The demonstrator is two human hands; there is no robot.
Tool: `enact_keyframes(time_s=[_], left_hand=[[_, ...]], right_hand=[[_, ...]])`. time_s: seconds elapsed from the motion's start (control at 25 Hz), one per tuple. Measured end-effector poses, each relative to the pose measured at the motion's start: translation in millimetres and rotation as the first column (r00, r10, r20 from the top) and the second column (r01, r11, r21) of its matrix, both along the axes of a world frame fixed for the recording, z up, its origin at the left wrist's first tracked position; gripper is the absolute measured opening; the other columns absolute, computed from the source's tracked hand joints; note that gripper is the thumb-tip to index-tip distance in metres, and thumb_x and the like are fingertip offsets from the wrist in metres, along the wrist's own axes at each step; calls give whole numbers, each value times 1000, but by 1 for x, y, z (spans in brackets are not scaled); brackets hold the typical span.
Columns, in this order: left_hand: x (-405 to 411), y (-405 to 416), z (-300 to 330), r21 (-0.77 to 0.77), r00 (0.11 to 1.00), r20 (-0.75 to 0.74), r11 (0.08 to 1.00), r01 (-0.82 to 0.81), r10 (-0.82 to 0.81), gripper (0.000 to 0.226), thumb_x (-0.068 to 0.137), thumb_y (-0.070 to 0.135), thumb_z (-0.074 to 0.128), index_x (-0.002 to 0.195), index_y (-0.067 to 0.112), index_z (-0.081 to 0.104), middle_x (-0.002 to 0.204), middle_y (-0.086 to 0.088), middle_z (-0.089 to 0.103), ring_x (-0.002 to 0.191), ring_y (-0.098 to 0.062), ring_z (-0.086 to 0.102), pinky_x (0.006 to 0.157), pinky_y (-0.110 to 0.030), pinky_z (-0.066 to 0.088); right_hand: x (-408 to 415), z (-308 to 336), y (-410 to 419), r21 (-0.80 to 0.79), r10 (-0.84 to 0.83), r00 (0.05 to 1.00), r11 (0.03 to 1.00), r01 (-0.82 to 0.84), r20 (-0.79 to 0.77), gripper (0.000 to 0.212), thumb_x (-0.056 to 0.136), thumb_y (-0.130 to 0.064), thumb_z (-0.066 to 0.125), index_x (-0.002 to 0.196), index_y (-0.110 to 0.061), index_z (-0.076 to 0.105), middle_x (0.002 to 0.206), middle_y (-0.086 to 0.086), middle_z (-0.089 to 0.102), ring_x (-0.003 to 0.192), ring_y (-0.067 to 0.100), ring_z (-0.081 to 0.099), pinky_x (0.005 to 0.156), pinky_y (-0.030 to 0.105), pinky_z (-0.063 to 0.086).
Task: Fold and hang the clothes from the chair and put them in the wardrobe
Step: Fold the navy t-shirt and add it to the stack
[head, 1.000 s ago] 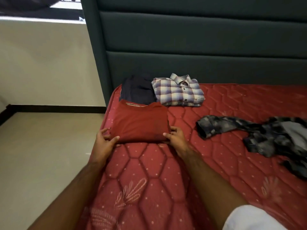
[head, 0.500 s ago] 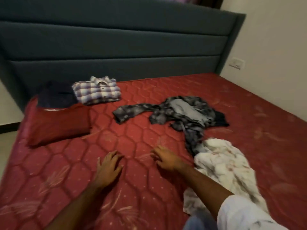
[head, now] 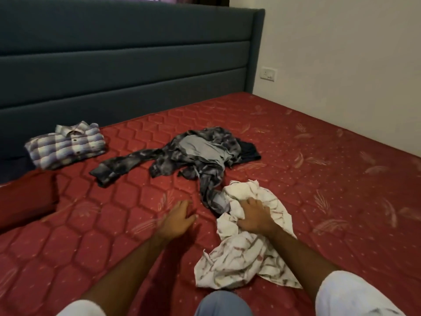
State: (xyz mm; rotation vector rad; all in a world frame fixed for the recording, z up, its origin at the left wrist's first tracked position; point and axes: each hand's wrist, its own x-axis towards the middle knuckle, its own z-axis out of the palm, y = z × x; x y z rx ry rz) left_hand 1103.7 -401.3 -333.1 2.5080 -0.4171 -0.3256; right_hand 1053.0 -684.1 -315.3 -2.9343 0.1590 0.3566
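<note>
A crumpled white patterned garment [head: 241,258] lies on the red mattress [head: 319,190] in front of me. My right hand [head: 252,215] grips a bunch of its upper part. Just left of it my left hand [head: 180,218] hovers over the mattress with relaxed fingers and holds nothing. Behind them sprawls an unfolded grey mottled shirt [head: 182,156]. A folded plaid shirt [head: 68,144] sits near the headboard at the left. At the left edge lies a folded red shirt [head: 27,199], partly cut off by the frame.
A dark padded headboard [head: 127,65] runs along the far side of the bed. A cream wall with a socket [head: 268,74] stands to the right. A dark garment [head: 249,151] peeks out from behind the grey shirt. My knee [head: 223,304] shows at the bottom.
My view swung right, away from the folded red shirt that both hands had held. My right hand reached onto the white garment and gripped it; my left hand moved right.
</note>
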Motion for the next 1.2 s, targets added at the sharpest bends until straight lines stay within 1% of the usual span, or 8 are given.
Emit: enact_keyframes(time_s=[0.16, 0.36, 0.52, 0.68, 0.76, 0.84, 0.96, 1.2], left_hand=[[69, -65, 14, -25, 981, 191, 1000, -15, 19, 90, 78, 71, 59, 153, 27, 33, 161, -6, 26, 147, -29, 28, 116, -51, 33], [157, -135, -1, 440, 917, 273, 886, 148, -289, 84, 90, 51, 60, 158, 44, 11, 170, 5, -8, 156, -30, -3, 116, -72, 13], [168, -139, -64, 390, 926, 315, 918, 76, -210, 75, 84, 65, 13, 157, 46, 15, 170, 8, -3, 156, -26, -10, 117, -71, 1], [173, -140, -76, 346, 886, 415, 937, 58, -208, 73, 86, 63, 16, 156, 44, 22, 170, 7, 5, 157, -25, -3, 119, -65, 5], [174, -136, -79, 308, 900, 389, 949, 74, -197, 74, 85, 65, 19, 156, 45, 23, 170, 8, 5, 157, -23, -2, 121, -61, 6], [182, -128, -75, 227, 948, 271, 968, 104, -166, 76, 83, 70, 24, 155, 47, 25, 167, 15, 6, 157, -18, -1, 122, -56, 7], [191, -131, -44, 122, 983, -18, 975, 186, -185, 68, 92, 75, 37, 149, 37, 43, 163, 11, 27, 154, -20, 19, 121, -45, 19], [134, -138, 76, 13, 927, -70, 929, 370, -368, 34, 87, 37, 64, 119, 27, 56, 104, 9, 60, 93, 9, 60, 87, -15, 47]], right_hand=[[26, -26, -8, 53, 72, 997, 996, -74, 38, 76, 87, -74, 45, 150, -33, 33, 156, 0, 28, 144, 30, 25, 114, 58, 20], [120, -35, -55, 393, -43, 963, 917, -68, 267, 39, 89, -70, 45, 81, -32, 51, 91, -12, 54, 92, 14, 55, 96, 54, 42], [226, -58, -95, 608, -461, 740, 789, 89, 489, 38, 95, -37, 63, 128, -21, 54, 129, 4, 48, 114, 25, 53, 100, 52, 47], [289, -63, -125, 252, -440, 806, 896, 366, 397, 55, 93, -32, 59, 146, -33, 46, 146, 5, 46, 131, 34, 41, 108, 49, 36], [295, -55, -127, 495, -648, 697, 735, 464, 308, 40, 92, -16, 52, 129, -26, 62, 126, 8, 63, 120, 35, 54, 101, 44, 39], [284, -31, -125, 915, -839, 540, 266, 302, 66, 37, 93, -3, 44, 119, -15, 67, 102, 10, 67, 99, 34, 62, 83, 37, 46], [254, 47, -124, 981, -857, 502, -179, -76, -118, 39, 99, 4, 37, 125, -11, 62, 89, 5, 61, 73, 22, 57, 62, 28, 43], [179, 269, -105, 874, -829, 557, -236, -425, 47, 36, 96, 15, 33, 90, -9, 59, 78, 9, 57, 66, 18, 55, 59, 26, 48]])
